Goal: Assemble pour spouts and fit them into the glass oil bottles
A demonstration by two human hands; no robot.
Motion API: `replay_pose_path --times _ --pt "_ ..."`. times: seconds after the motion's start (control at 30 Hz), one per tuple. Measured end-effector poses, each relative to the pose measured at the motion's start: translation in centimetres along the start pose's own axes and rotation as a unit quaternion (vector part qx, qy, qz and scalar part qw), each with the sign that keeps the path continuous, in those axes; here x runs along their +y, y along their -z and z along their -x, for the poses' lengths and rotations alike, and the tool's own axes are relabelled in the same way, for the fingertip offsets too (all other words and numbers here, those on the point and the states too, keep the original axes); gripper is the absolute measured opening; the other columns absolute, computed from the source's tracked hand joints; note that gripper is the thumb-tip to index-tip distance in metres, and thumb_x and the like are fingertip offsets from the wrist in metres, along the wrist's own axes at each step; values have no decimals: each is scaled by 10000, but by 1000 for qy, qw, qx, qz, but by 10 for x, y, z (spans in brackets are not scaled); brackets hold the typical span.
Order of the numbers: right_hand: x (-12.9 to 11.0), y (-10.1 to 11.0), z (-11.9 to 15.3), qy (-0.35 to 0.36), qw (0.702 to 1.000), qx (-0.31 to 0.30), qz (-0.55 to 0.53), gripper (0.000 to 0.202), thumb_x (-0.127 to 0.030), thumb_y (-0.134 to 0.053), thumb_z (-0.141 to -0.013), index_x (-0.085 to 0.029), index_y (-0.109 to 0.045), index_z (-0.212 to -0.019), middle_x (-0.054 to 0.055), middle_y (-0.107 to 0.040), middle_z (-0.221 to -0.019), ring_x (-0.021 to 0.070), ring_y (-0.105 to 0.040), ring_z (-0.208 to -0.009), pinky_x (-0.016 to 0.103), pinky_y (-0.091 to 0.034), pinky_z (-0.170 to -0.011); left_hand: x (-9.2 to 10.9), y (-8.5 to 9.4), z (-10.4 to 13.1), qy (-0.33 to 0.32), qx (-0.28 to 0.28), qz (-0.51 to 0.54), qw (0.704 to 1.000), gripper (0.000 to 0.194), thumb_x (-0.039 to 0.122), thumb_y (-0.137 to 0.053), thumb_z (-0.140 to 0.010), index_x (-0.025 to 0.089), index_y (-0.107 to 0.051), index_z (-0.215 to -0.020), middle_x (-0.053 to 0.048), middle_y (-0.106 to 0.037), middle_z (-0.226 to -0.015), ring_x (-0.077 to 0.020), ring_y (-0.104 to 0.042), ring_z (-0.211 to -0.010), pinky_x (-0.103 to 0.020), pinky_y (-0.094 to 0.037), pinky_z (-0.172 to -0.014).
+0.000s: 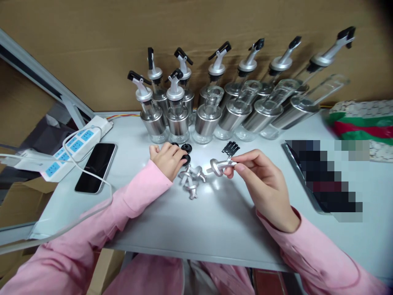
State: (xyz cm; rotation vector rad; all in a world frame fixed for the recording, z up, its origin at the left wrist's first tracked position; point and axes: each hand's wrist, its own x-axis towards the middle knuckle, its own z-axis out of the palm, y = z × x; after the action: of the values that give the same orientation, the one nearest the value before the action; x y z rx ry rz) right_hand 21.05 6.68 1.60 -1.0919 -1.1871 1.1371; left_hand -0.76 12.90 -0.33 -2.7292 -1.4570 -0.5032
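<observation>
My right hand [260, 180] pinches a silver pourer spout [217, 167] between thumb and fingers, held above the table. My left hand [168, 159] is closed over a small group of black stoppers, its fingertips on one black stopper [185, 159]; another black stopper [186, 148] lies just beyond, and others are partly hidden by the fingers. Between the hands lie several loose silver spouts [190, 180] in a small pile. Several black levers [231, 148] lie in a row behind my right hand.
Several glass bottles with steel sleeves and fitted pourers [152, 121] stand along the cardboard back wall. Several open-necked bottles [208, 119] stand in front. A phone [95, 168] and a power strip [76, 147] with a white cable [84, 169] are left; a dark, partly pixelated device [307, 176] is right.
</observation>
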Motion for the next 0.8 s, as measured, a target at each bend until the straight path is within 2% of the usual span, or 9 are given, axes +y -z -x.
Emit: replay_pose_path --times 0.07,0.13,0.17,0.2,0.27,0.33,0.5,0.57,0.8 --pt "2 1 0 9 1000 14 0 16 -228 -612 -851 -214 -605 -853 -6 -661 -680 146 -618 -652 295 -493 -640 8 0 3 -24 119 64 991 154 282 -463 -937 174 -563 -981 -65 -650 -926 -196 -546 -832 -356 -303 -705" --pt "5 3 0 31 999 38 -14 5 -211 -609 -850 -211 -605 -852 -16 -655 -670 135 -612 -636 279 -483 -626 24 0 10 -60 259 199 943 168 291 -421 -953 169 -512 -1025 -71 -593 -936 -170 -535 -812 -307 -370 -667" --pt "6 4 0 44 997 50 -26 12 -198 -606 -850 -210 -607 -852 -23 -649 -661 126 -605 -623 267 -475 -617 33 0 16 -89 287 274 914 173 285 -413 -956 168 -492 -1057 -63 -565 -921 -155 -523 -797 -273 -392 -627" --pt "7 4 0 53 996 59 -38 25 -185 -601 -852 -209 -610 -850 -29 -641 -650 117 -597 -610 256 -467 -608 43 -1 22 -103 291 334 891 176 281 -404 -961 166 -481 -1070 -55 -546 -906 -144 -521 -792 -255 -416 -624" --pt "8 5 1 61 995 64 -56 53 -161 -591 -855 -204 -617 -841 -37 -628 -628 105 -581 -586 240 -453 -588 60 -6 35 -116 237 408 874 177 278 -389 -969 167 -485 -1068 -49 -533 -898 -134 -531 -810 -239 -459 -661" --pt "9 5 2 61 995 54 -63 64 -151 -589 -857 -200 -626 -837 -38 -626 -617 99 -573 -570 232 -445 -571 70 -13 44 -114 225 457 853 158 247 -415 -958 164 -488 -1070 -50 -519 -901 -134 -526 -812 -240 -486 -673" --pt "9 3 6 68 995 31 -71 34 -187 -610 -865 -205 -638 -861 -28 -671 -651 99 -604 -588 223 -468 -579 71 -33 46 -60 247 586 770 224 135 -462 -915 167 -480 -1136 -65 -451 -1009 -123 -527 -862 -200 -525 -628" --pt "10 3 7 62 995 24 -70 27 -197 -613 -869 -205 -640 -869 -24 -686 -663 97 -613 -590 218 -482 -589 69 -36 42 -46 242 618 747 242 115 -444 -919 170 -477 -1152 -65 -428 -1027 -103 -538 -845 -189 -544 -648" --pt "10 -3 9 36 998 -16 -53 22 -232 -625 -866 -212 -621 -875 -12 -718 -687 101 -646 -606 208 -513 -612 68 -33 32 -28 253 620 742 238 106 -416 -928 184 -483 -1143 -70 -420 -1009 -112 -509 -916 -203 -557 -729"
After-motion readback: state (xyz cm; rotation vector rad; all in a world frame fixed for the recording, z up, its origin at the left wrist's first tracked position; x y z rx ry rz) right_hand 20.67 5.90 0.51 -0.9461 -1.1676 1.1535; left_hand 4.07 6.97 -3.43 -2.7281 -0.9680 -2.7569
